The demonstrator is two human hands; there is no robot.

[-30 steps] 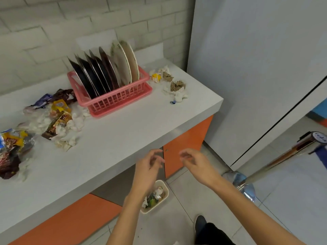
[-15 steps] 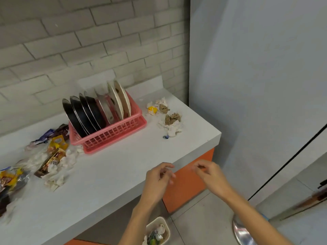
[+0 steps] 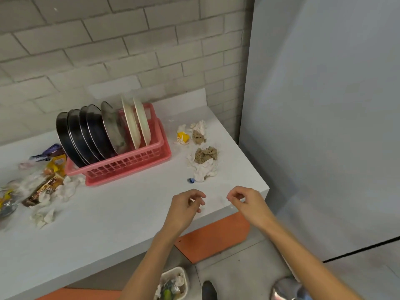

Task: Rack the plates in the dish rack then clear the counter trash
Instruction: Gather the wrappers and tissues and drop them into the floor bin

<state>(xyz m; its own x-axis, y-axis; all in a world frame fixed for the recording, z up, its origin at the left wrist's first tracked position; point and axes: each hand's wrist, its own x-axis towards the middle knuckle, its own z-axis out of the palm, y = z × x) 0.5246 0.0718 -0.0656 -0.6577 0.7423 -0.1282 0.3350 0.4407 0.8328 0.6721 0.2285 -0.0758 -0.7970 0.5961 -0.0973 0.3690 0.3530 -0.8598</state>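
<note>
A pink dish rack [image 3: 129,163] stands on the white counter [image 3: 104,217] and holds several upright plates [image 3: 91,135], dark ones at the left and white ones at the right. Crumpled tissues and brown scraps [image 3: 203,161] lie right of the rack, with a yellow wrapper [image 3: 183,137] behind them. Wrappers and tissues [image 3: 45,187] are heaped left of the rack. My left hand [image 3: 186,208] and my right hand [image 3: 246,202] hover over the counter's front right corner, fingers loosely curled, holding nothing, a short way in front of the right-hand tissues.
A small white bin [image 3: 173,284] with trash in it sits on the floor below the counter edge. A grey panel [image 3: 324,126] rises right beside the counter. Orange cabinet fronts [image 3: 216,237] run under the top. A brick wall backs the counter.
Both hands have risen from above the floor bin to over the counter's front right corner. The view has tilted up toward the wall.
</note>
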